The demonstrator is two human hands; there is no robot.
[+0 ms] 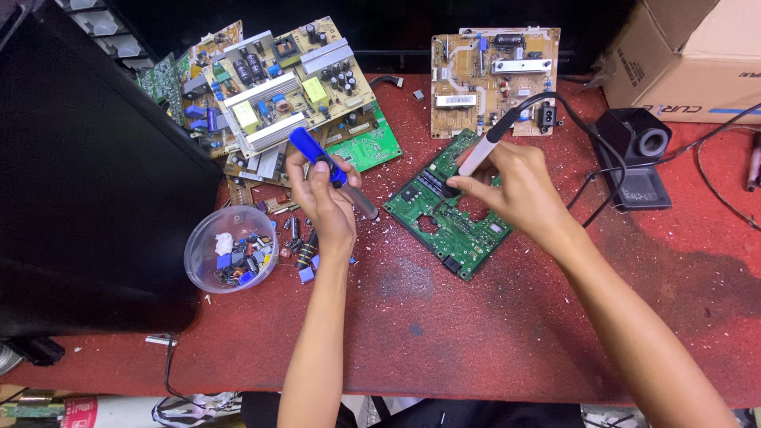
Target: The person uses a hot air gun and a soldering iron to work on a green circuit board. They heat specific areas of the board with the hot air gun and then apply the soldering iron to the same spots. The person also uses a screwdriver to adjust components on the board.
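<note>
My right hand [507, 186] grips a grey-handled soldering iron [482, 150] like a pen, its tip down on a green circuit board [448, 218] lying flat on the red table. A black cable runs from the iron's top toward the right. My left hand [323, 202] holds a blue-handled desoldering pump [321, 162] tilted, its metal nozzle pointing down-right just left of the green board, not touching it.
A clear bowl [230, 250] of removed components sits left, with loose parts beside it. A pile of circuit boards [269, 87] lies at back left, a tan board [491, 75] at back centre. A black iron stand [638, 154] and a cardboard box [690, 55] are at right. A large black casing [87, 174] fills the left.
</note>
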